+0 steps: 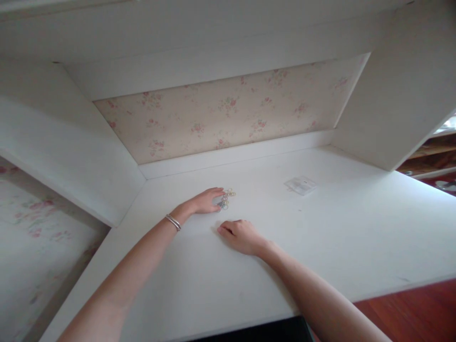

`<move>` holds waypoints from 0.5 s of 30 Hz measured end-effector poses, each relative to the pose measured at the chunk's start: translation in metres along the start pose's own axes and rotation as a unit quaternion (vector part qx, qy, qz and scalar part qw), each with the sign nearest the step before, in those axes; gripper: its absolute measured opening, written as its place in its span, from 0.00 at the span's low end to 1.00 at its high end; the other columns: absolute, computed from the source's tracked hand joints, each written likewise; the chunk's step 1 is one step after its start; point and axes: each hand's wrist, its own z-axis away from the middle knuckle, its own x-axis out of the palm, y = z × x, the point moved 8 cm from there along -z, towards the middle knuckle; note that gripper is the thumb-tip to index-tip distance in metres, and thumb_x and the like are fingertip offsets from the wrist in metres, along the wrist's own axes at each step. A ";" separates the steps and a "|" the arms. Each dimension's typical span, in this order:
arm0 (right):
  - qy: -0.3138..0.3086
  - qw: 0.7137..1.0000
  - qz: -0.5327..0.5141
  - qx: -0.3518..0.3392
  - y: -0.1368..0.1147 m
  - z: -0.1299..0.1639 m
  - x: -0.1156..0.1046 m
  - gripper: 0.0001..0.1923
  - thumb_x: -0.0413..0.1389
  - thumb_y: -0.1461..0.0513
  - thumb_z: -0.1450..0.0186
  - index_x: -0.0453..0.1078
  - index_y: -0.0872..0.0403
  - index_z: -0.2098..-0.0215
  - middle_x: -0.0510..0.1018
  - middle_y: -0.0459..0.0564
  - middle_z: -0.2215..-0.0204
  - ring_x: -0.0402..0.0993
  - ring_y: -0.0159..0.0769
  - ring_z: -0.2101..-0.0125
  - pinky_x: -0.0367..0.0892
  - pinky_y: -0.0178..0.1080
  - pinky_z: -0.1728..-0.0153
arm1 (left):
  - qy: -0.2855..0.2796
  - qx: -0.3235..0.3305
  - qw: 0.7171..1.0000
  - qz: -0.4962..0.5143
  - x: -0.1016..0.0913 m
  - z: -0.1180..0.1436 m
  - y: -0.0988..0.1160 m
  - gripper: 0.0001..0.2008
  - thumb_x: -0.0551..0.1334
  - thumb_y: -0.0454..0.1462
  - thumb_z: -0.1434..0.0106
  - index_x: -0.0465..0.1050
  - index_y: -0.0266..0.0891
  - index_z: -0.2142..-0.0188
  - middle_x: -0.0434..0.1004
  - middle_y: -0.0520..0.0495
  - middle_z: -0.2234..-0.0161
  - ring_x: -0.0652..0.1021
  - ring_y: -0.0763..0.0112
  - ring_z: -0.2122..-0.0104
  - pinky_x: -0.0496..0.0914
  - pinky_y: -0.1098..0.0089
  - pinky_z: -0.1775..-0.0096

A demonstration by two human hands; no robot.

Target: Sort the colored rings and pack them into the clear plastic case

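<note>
**White desk nook, hands at a small pile of coloured rings**

White desk (320, 237), matte, mostly bare, set in a built-in alcove. All places given relative to the pile of small coloured rings (225, 198), probably rubber bands or clips, too small to tell. The pile lies on the desk top toward the back wall.

Left hand (204, 201) just left of the pile, palm down, fingers stretched flat and relaxed, fingertips touching the pile's edge; nothing gripped. Silver bracelet (173, 222) on that wrist. Right hand (240, 235) in front of the pile, near it but apart, resting on the desk with fingers curled loosely under; cannot tell if anything is inside.

Small clear plastic box (300, 185) well to the right of the pile, flat on the desk. Floral wallpaper panel (228, 111) behind the pile, above a white ledge. White side panels flank the nook left and right. Reddish wood floor (409, 313) far right and front of the pile. Wooden shelves (432, 154) far right, contents blurred.
</note>
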 end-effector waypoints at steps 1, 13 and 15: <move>0.000 1.000 -0.001 0.001 0.000 0.000 0.000 0.23 0.39 0.51 0.30 0.71 0.52 0.68 0.77 0.49 0.71 0.71 0.35 0.71 0.52 0.34 0.71 | -0.002 -0.001 1.000 -0.004 0.004 -0.002 0.001 0.29 0.63 0.42 0.47 0.64 0.48 0.44 0.58 0.52 0.39 0.59 0.66 0.40 0.53 0.68 0.40; 0.001 1.000 0.008 -0.015 -0.004 -0.002 0.002 0.22 0.38 0.52 0.30 0.71 0.51 0.65 0.78 0.49 0.69 0.71 0.34 0.70 0.53 0.34 0.71 | 0.108 -0.006 0.994 0.014 0.010 -0.029 -0.007 0.15 0.54 0.41 0.37 0.75 0.42 0.56 0.75 0.49 0.54 0.73 0.67 0.53 0.64 0.68 0.48; -0.004 1.000 0.007 -0.014 -0.004 -0.002 0.003 0.22 0.39 0.52 0.30 0.72 0.51 0.64 0.78 0.49 0.68 0.72 0.34 0.69 0.53 0.34 0.70 | 0.119 -0.013 0.993 0.020 0.006 -0.027 -0.009 0.14 0.54 0.40 0.37 0.75 0.42 0.58 0.76 0.49 0.56 0.73 0.67 0.55 0.65 0.68 0.50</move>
